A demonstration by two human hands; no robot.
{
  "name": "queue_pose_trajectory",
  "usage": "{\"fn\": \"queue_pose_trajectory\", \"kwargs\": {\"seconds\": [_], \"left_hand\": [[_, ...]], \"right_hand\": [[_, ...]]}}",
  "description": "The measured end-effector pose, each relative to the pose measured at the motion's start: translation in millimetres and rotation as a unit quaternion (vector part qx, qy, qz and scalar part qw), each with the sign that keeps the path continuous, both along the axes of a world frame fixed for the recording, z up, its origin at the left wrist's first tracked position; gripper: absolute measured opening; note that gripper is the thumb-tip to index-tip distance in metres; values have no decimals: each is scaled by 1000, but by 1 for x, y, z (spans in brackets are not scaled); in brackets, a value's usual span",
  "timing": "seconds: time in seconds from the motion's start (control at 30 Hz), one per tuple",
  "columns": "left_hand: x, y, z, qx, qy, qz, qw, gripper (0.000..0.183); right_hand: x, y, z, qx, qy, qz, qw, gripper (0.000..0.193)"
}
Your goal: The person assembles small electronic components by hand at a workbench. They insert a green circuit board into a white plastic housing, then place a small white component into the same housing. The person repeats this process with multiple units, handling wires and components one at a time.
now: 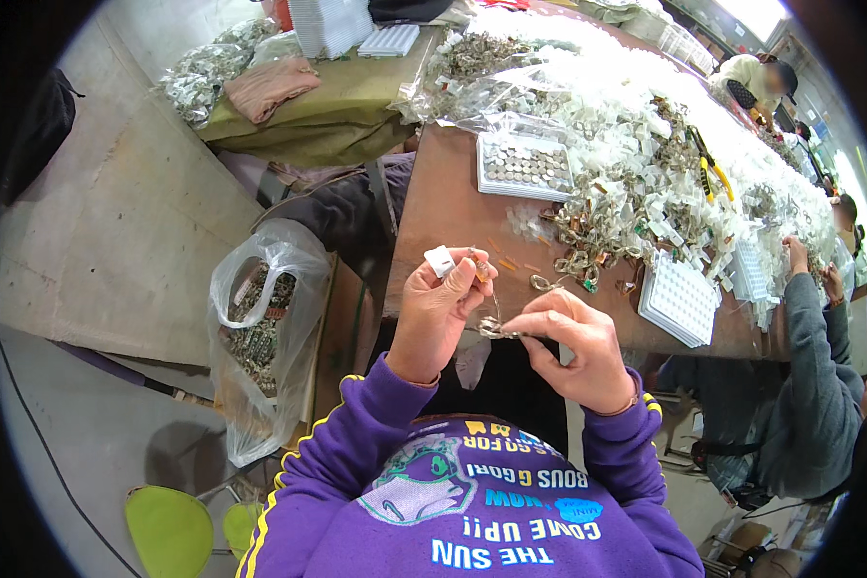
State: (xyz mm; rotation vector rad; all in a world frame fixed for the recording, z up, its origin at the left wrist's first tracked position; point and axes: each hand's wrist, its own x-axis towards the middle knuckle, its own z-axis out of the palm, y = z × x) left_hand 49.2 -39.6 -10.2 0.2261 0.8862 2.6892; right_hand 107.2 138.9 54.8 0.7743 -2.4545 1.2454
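Note:
My left hand (432,323) is raised at the table's near edge, pinching a small orange-and-metal part (482,273) between thumb and fingers. A small white piece (439,261) shows at that hand; whether it is held or wrapped on a finger I cannot tell. From the orange part a thin wire runs down to a coiled wire bundle (492,328), which my right hand (583,352) grips with its fingertips. Just beyond my hands, small orange strips (511,262) and loose wire coils (578,265) lie on the brown table (433,207).
A white tray of round metal pieces (525,166) sits ahead, beside a large heap of wired parts (626,144) with yellow-handled pliers (711,173). White gridded trays (679,299) stand right. A plastic bag of parts (265,337) hangs at left. Co-workers (804,385) work along the right side.

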Motion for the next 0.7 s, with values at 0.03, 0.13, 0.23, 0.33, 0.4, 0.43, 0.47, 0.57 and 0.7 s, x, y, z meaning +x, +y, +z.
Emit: {"fn": "queue_pose_trajectory", "kwargs": {"seconds": [0.03,0.13,0.23,0.33,0.4,0.43,0.47,0.57,0.7], "left_hand": [[1,1,2,2,-8,-4,1000,19],[3,4,8,-16,14,-54,998,21],[7,10,12,-61,-17,-53,997,23],[10,15,15,-105,-3,-90,990,21],[14,20,16,-98,-16,-109,989,21],[16,23,16,-94,-24,-116,989,20],[17,24,16,-84,-25,-117,989,20],[17,23,17,-76,-11,-128,989,20],[19,25,19,-95,-35,-123,987,21]], "right_hand": [[2,4,1,4,-4,9,1000,35],[6,15,5,15,-8,36,999,36],[7,22,6,-8,12,28,1000,32],[10,25,6,-77,-9,-81,994,25],[4,22,1,-104,-2,-103,989,19],[1,21,-1,-118,-15,-93,989,18],[2,17,-5,-123,-4,-100,987,18],[3,9,-15,-144,11,-117,983,19],[6,9,-21,-156,37,-118,980,19]]}}
